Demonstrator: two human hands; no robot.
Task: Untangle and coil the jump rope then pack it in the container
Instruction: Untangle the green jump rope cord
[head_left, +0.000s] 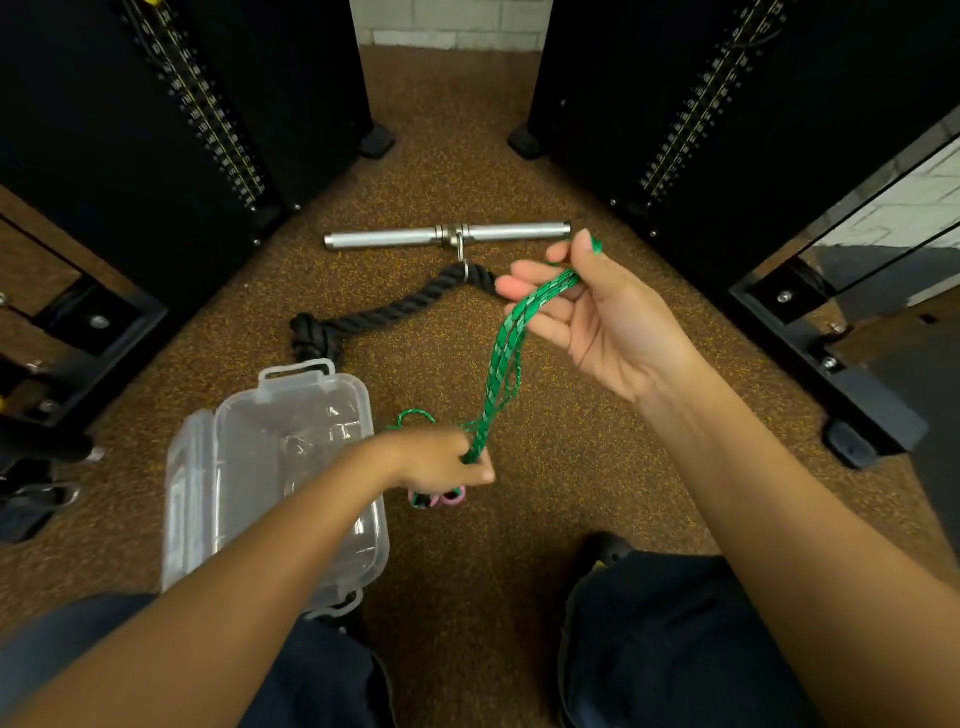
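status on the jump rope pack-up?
Done: the green braided jump rope is gathered into several parallel strands. In hand: the right hand holds the top, the left hand grips the bottom by the pink handles. Left: the clear plastic container holds no rope.

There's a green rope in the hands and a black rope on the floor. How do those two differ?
The green jump rope is thin, folded into several strands and held up between the left hand and right hand. The black rope is far thicker, lies on the floor untouched, and is clipped to a metal bar, with a big knot at its end. Both are braided cords.
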